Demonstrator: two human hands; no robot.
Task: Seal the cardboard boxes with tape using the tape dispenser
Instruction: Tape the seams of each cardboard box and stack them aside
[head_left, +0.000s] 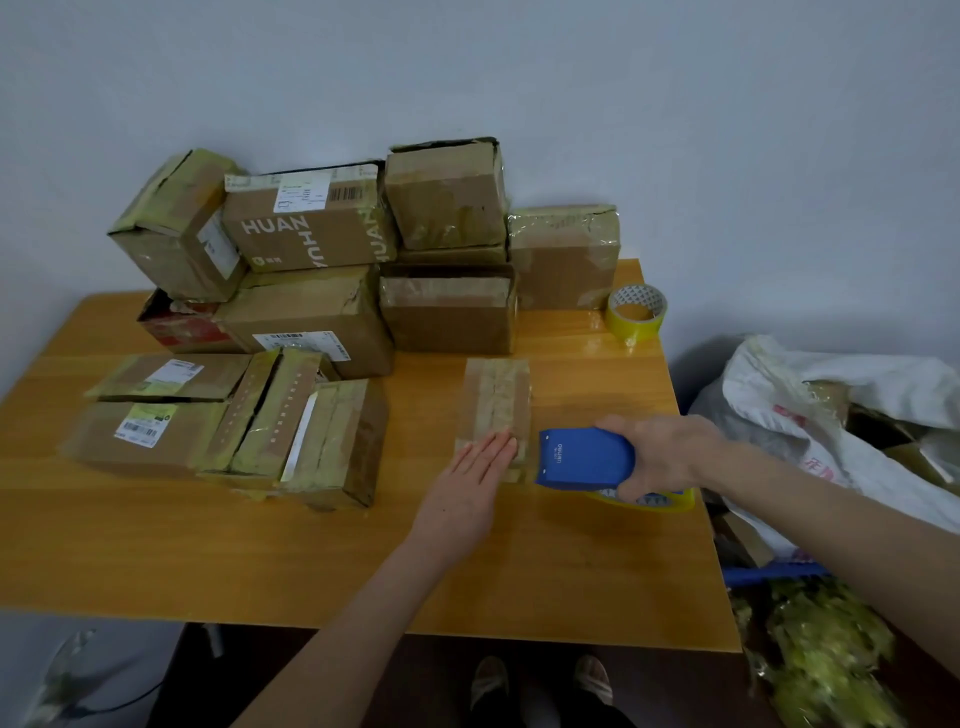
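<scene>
Pale wall (519, 78) behind a wooden worktop (156, 545) piled with taped cardboard boxes (447, 317); one far-left box (306, 234) reads "HUAN". A small flat box (496, 400) lies near the middle, tape over its top. On its near end the left hand (467, 483) rests flat, grip open. Just right of it, the right hand (660, 457) closes its grip round a blue tape dispenser (582, 457) loaded with yellow tape (672, 501). A spare tape roll (636, 312) stands far right.

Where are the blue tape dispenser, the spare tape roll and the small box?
blue tape dispenser (584, 457), head view, blue cover.
spare tape roll (629, 327), head view, yellow side.
small box (496, 400), head view, taped top.
</scene>
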